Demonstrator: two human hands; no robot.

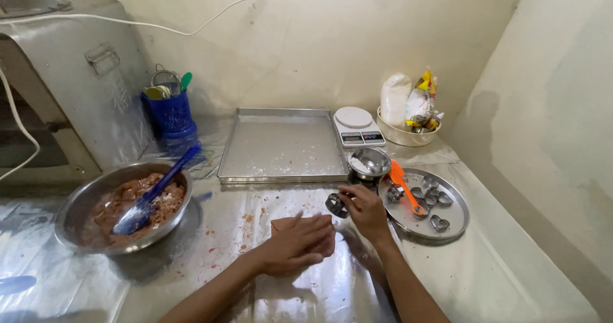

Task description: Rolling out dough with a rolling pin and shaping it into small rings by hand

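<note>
Left hand (295, 245): lying flat, fingers spread, pressing on the dough (305, 228); grip released.
Dough: a thin brown slab, smooth and matte, lying on the plastic-covered worktop (498, 272), mostly hidden under the palm.
Right hand (365, 209): grip pinching a small round metal cutter (336, 205) just beyond the dough's far edge.
Round plate (456, 215): sitting right of that hand, carrying heart-shaped cutters (438, 223) and an orange spatula (405, 186).
Steel bowl (76, 211): standing left, holding brown mixture and a blue spatula (152, 195).
Baking tray (282, 145): lying farther back, beside a small scale (357, 126).
</note>
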